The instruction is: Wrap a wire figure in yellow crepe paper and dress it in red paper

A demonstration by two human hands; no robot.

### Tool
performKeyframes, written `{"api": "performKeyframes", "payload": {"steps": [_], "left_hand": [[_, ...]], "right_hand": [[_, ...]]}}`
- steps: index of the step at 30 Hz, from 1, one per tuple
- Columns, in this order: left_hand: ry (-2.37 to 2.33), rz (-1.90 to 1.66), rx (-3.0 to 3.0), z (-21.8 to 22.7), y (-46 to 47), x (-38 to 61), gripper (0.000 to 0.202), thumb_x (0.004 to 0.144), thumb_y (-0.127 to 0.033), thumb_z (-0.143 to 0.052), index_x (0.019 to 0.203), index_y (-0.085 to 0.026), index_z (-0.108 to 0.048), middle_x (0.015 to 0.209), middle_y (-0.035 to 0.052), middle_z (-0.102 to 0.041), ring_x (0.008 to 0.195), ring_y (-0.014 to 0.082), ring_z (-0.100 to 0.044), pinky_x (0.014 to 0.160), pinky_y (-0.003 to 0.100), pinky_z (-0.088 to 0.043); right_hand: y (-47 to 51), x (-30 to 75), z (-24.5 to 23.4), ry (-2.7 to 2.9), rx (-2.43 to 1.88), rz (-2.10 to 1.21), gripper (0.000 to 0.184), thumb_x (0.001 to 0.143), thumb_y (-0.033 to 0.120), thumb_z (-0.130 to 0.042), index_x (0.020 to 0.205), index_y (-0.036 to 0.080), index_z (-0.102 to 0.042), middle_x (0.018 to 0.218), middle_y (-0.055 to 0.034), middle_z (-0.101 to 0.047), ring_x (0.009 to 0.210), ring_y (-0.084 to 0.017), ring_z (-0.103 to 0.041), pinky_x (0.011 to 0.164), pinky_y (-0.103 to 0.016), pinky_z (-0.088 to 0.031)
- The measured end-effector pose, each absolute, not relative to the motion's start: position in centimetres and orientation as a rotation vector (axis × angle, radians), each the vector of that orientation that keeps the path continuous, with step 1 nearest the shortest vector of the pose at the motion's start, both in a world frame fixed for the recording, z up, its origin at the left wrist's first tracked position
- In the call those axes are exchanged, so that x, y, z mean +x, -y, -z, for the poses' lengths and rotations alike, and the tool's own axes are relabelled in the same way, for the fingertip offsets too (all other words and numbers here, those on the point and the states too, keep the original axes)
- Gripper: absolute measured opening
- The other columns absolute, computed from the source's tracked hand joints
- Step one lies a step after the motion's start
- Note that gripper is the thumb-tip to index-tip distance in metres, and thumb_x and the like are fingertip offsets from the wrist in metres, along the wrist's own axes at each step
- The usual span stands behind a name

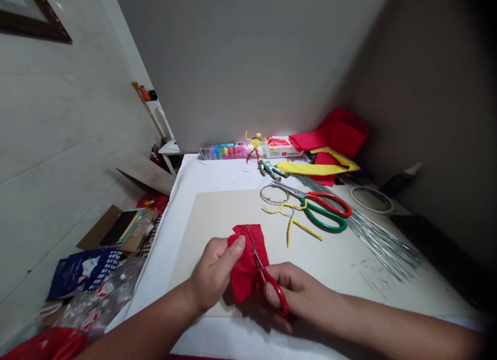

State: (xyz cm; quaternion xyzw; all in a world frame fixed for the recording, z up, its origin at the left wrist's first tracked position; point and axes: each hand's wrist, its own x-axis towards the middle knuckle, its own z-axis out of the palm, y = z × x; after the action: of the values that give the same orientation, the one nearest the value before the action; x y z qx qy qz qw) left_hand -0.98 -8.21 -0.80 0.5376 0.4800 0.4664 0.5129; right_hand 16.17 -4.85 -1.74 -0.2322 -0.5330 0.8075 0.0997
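My left hand (219, 267) pinches a piece of red crepe-like sheet (243, 280) by its left side, thumb on top. My right hand (289, 287) grips small red-handled scissors (277, 290), fingers in the loops. Their blades lie across the red sheet and point away from me; the lower blade is partly hidden by it. Both hands are above a pale board (202, 230). Just beyond are larger scissors (322, 205) with one red and one green handle, a coil of wire (274, 194) and a bent yellow-wrapped wire figure (295, 220).
At the back stand a pack of coloured sticks (225, 151), a small yellow-and-red figure (255, 143), a silvery figure (272, 168) and a red roll (345, 130). A yellow strip (310, 168), a wire bundle (380, 241) and a tape roll (371, 200) lie right. Bags (83, 269) sit left below.
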Motion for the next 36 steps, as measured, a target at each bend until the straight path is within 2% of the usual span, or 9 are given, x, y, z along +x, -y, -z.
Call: {"api": "performKeyframes", "payload": {"steps": [6,12,16,22,26,30,33,36], "left_hand": [[-1.198,-1.109,1.277,0.8,8.2,-1.0,0.046,0.092,-0.044,-0.037,0.054,-0.018,-0.037,0.050,-0.0034,-0.037,0.048,0.0087,-0.033,0.048,0.023,-0.028],[-1.218,-1.093,1.210,1.0,7.8,-1.1,0.046,0.091,-0.045,-0.039,0.054,-0.017,-0.042,0.050,-0.0027,-0.041,0.048,0.0096,-0.037,0.049,0.023,-0.031],[-1.235,-1.093,1.159,1.3,7.4,-1.2,0.045,0.090,-0.046,-0.041,0.058,-0.015,-0.049,0.052,-0.0010,-0.050,0.050,0.0111,-0.045,0.051,0.024,-0.035],[-1.238,-1.078,1.110,1.8,6.5,-1.7,0.044,0.090,-0.046,-0.041,0.069,-0.013,-0.061,0.058,0.0015,-0.061,0.055,0.0139,-0.054,0.057,0.026,-0.041],[-1.288,-1.098,1.116,2.4,5.7,-2.1,0.043,0.088,-0.047,-0.045,0.081,-0.011,-0.067,0.061,0.0025,-0.064,0.061,0.0152,-0.057,0.066,0.028,-0.043],[-1.320,-1.097,1.047,2.6,5.2,-2.3,0.047,0.087,-0.050,-0.046,0.086,-0.009,-0.069,0.062,0.0047,-0.067,0.062,0.0166,-0.060,0.065,0.028,-0.045],[-1.327,-1.116,1.033,2.7,5.0,-2.7,0.048,0.086,-0.051,-0.047,0.088,-0.009,-0.070,0.062,0.0053,-0.068,0.061,0.0166,-0.061,0.066,0.027,-0.046],[-1.339,-1.143,1.041,2.6,4.8,-3.3,0.047,0.086,-0.050,-0.047,0.090,-0.010,-0.070,0.063,0.0060,-0.069,0.060,0.0172,-0.062,0.065,0.028,-0.047]], "right_hand": [[4.9,16.4,3.1,1.515,-0.589,-2.383,0.041,0.079,0.050,-0.060,0.062,0.015,-0.049,0.048,0.0064,-0.046,0.035,-0.003,-0.035,0.040,-0.018,-0.026],[4.7,16.3,3.3,1.499,-0.679,-2.396,0.042,0.080,0.052,-0.059,0.066,0.013,-0.052,0.043,0.0076,-0.044,0.033,-0.003,-0.032,0.037,-0.017,-0.023],[4.2,16.3,3.6,1.528,-0.741,-2.353,0.045,0.082,0.055,-0.054,0.067,0.013,-0.053,0.035,0.0089,-0.040,0.031,-0.004,-0.030,0.039,-0.017,-0.026],[3.8,16.3,2.9,1.643,-0.893,-2.282,0.040,0.082,0.052,-0.054,0.069,0.014,-0.052,0.038,0.0079,-0.042,0.033,-0.005,-0.030,0.036,-0.017,-0.022],[3.5,16.9,2.4,1.952,-1.038,-1.885,0.032,0.076,0.040,-0.065,0.061,0.014,-0.052,0.047,0.0057,-0.045,0.043,-0.006,-0.036,0.042,-0.018,-0.025],[3.1,17.6,2.5,2.387,-0.958,-1.294,0.011,0.078,0.025,-0.062,0.075,0.015,-0.062,0.063,-0.0001,-0.058,0.055,-0.010,-0.047,0.052,-0.021,-0.034],[3.1,17.7,2.8,2.643,-0.830,-0.847,0.014,0.084,0.023,-0.055,0.076,0.016,-0.063,0.068,-0.0034,-0.059,0.058,-0.012,-0.049,0.056,-0.023,-0.035],[3.2,17.5,3.0,2.772,-0.737,-0.656,0.018,0.089,0.019,-0.048,0.078,0.016,-0.063,0.071,-0.0050,-0.060,0.060,-0.013,-0.049,0.058,-0.024,-0.036]]}}
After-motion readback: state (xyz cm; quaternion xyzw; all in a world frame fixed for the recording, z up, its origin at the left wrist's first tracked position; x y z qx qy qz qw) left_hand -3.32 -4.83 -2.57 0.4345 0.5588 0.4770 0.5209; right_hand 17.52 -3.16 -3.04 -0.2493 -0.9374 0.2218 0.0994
